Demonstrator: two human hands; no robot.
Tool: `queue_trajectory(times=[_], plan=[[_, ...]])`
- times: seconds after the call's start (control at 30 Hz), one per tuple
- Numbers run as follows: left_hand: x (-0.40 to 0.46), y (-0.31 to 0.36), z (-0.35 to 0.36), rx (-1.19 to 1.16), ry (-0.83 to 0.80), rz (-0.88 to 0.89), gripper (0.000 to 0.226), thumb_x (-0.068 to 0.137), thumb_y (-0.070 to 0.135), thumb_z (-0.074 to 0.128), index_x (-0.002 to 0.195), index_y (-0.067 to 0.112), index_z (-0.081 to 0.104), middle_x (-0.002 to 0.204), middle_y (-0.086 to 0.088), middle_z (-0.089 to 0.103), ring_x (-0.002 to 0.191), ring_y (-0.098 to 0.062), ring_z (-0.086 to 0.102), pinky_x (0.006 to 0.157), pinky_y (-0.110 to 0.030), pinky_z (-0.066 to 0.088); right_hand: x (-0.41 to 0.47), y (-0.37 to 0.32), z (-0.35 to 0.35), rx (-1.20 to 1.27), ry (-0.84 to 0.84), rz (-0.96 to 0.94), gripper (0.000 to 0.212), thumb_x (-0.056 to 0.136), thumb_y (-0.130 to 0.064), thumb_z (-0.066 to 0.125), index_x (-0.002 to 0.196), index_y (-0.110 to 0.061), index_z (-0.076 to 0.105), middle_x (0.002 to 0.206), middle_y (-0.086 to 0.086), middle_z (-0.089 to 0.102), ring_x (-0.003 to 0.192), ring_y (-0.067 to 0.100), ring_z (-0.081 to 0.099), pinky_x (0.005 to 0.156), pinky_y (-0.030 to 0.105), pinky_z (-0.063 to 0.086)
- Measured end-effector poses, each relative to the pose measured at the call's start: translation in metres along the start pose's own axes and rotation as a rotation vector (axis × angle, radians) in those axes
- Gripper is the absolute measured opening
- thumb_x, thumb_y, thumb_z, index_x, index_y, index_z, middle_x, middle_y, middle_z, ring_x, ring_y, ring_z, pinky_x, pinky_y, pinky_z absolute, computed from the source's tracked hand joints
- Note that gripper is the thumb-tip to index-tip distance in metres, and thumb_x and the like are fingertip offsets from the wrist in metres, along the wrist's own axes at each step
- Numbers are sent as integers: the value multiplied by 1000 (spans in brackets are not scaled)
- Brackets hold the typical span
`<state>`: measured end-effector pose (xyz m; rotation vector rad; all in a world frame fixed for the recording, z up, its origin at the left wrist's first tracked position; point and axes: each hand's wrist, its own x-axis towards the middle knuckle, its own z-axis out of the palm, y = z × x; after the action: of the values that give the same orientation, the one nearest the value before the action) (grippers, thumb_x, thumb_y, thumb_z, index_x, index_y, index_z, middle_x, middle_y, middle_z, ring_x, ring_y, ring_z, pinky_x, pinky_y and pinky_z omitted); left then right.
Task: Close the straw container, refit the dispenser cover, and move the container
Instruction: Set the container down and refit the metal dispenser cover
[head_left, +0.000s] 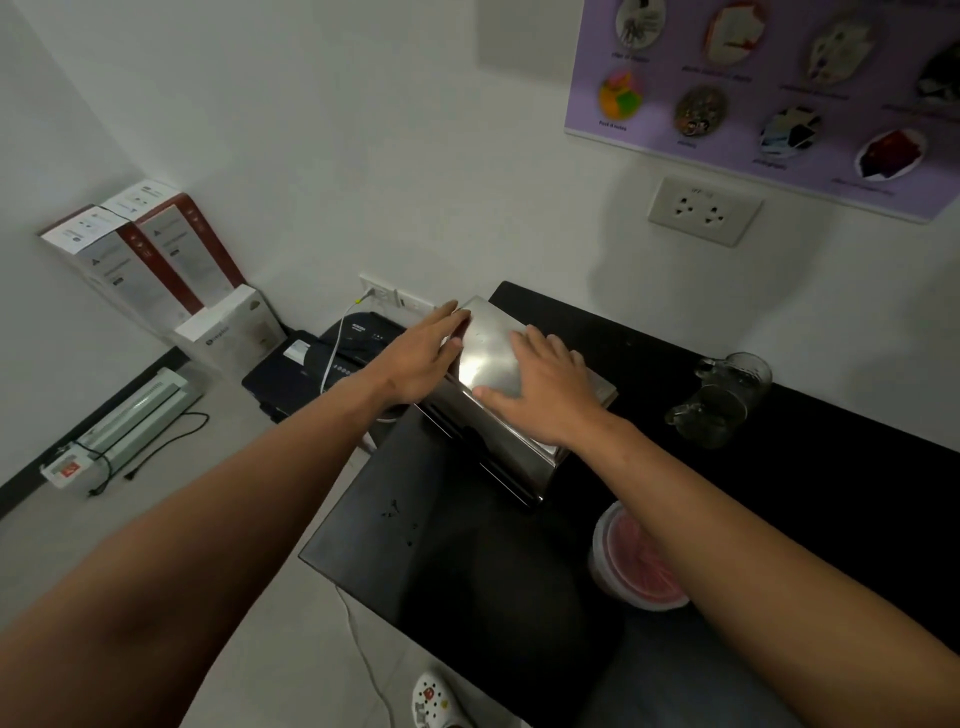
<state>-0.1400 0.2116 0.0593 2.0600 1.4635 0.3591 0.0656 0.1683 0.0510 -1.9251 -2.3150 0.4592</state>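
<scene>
Both hands lie flat and unclenched on the dispenser cover (491, 348), a shiny steel lid atop the metal dispenser (498, 441). The left hand (423, 356) presses along the cover's left edge, fingers extended toward the far corner, palm partly over the side. The right hand (540, 387) is spread on the cover's right half, thumb pointing toward the near edge. Neither hand is curled around anything.

The dispenser stands near the left end of the black counter (457, 561), close to its left edge and well short of the near one. A strip of the dispenser's body shows beyond the cover on the right side. Bare counter lies in front of the dispenser toward the near corner.

The straw container (639, 566), a clear round tub showing pink through its lid, sits on the counter near the front, partly hidden beneath the right forearm. A glass pitcher (724, 397) stands to the right of the dispenser, apart from it.

Left of the counter, lower down, a black machine (311, 364) with a white cable (332, 343) occupies the gap to the wall. Cartons (150, 260) and a laminator (135, 410) rest on the floor beyond.
</scene>
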Motion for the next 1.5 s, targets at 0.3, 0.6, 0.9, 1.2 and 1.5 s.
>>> queue_trajectory(times=[0.3,0.6,0.9,1.2,1.5], plan=[[4,-6,-1,12,-27,45,55,115,23,39,166,9,24,177,-11,17,163,-24,18,129,-31,13,6,-5,8,-195,-6,13,113,79,-92,36,163,-21,11,170,13,16,149,41,25,115,59,29],[7,-16,6,-44,-22,77,56,115,24,39,167,9,23,177,-13,15,164,-22,12,132,-34,10,1,5,1,-71,-53,-46,105,86,-81,50,164,-22,12,174,12,9,158,40,11,123,59,16],[8,-38,8,-198,1,34,73,107,34,57,168,14,23,173,-11,28,159,-25,28,127,-53,31,-76,20,10,394,162,239,102,90,-60,68,165,-30,7,175,5,-7,161,33,-7,127,53,14],[4,-66,14,-362,-61,-132,108,87,69,64,169,22,10,149,11,47,133,-13,54,113,-35,42,-94,10,37,930,66,483,129,84,-61,76,162,-27,-22,176,0,-3,160,26,15,121,33,21],[10,-67,17,-401,-31,-42,65,95,59,63,149,25,51,122,12,69,106,-4,69,71,-9,54,-81,18,42,913,144,484,117,95,-45,72,162,-24,-21,176,3,6,159,26,17,124,35,21]])
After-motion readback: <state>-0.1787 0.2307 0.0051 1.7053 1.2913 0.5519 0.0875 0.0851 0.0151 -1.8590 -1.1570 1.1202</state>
